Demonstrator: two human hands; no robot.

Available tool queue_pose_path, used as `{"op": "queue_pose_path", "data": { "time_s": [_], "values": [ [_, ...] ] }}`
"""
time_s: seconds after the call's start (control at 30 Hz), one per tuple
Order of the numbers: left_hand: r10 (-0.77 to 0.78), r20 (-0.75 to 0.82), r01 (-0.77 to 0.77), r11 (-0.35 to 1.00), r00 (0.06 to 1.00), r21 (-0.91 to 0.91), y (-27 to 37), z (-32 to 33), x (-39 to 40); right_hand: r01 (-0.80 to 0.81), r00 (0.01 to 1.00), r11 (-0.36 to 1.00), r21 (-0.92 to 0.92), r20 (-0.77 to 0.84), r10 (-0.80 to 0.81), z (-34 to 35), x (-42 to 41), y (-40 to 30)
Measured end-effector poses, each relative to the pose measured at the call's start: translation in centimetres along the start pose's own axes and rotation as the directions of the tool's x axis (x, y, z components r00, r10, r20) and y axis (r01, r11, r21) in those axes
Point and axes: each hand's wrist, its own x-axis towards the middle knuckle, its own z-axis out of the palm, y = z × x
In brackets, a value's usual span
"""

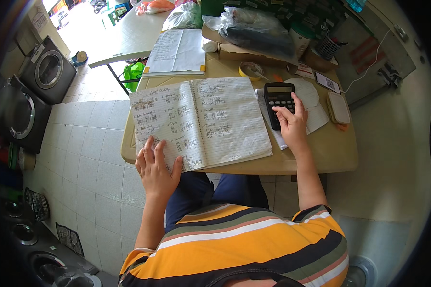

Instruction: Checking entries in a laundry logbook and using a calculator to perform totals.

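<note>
An open spiral-bound notebook with handwritten entries and figures lies flat on the tan plastic table. My left hand rests on the lower part of its left page, fingers spread and holding nothing. To the notebook's right, a black desk calculator lies on lined paper. Over its keys is my right hand, with the thumb at the lower keys and the index finger by the right edge. Part of the keypad is hidden under that hand.
Beyond the notebook lie a paper pad, a yellow tape roll and a cardboard box bearing plastic-wrapped goods. A phone and a lidded container sit at the right. Front-loading washers line the left wall.
</note>
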Motion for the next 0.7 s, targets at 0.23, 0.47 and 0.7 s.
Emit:
{"op": "queue_pose_path", "data": {
  "time_s": [0.23,0.47,0.7],
  "values": [
    [0.000,-0.003,0.000,1.000,1.000,0.021,-0.2,0.3,0.0,-0.012,0.999,0.998,0.069,-0.030,0.014,-1.1,-3.3,-1.2],
    [-0.023,-0.018,0.023,0.999,1.000,0.022,-0.8,0.2,-0.5,-0.143,0.964,0.961,0.235,-0.187,0.189,-1.4,-3.6,1.5],
    [-0.006,-0.208,-0.027,0.988,0.978,-0.154,-1.1,2.2,-1.9,-0.118,0.974,0.970,0.212,-0.164,0.154,-0.8,-3.9,3.3]
  ]
}}
